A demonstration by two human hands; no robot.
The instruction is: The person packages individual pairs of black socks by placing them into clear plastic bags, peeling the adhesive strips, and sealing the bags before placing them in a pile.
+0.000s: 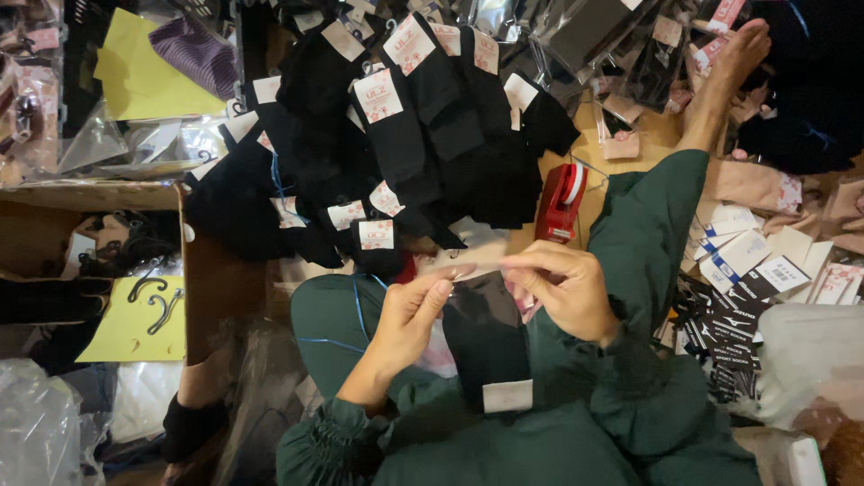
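While socks crowd ahead, both hands pinch a black sock.

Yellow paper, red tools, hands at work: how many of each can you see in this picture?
Yellow paper sheets: 2, one at upper left, one at lower left carrying black hooks
Red tape dispenser: 1
Hands at work: 2, left hand and right hand, both pinching the top of a black sock in a clear bag
Total: 5

We see a red tagging gun beside piled black socks, yellow paper with hooks at left.
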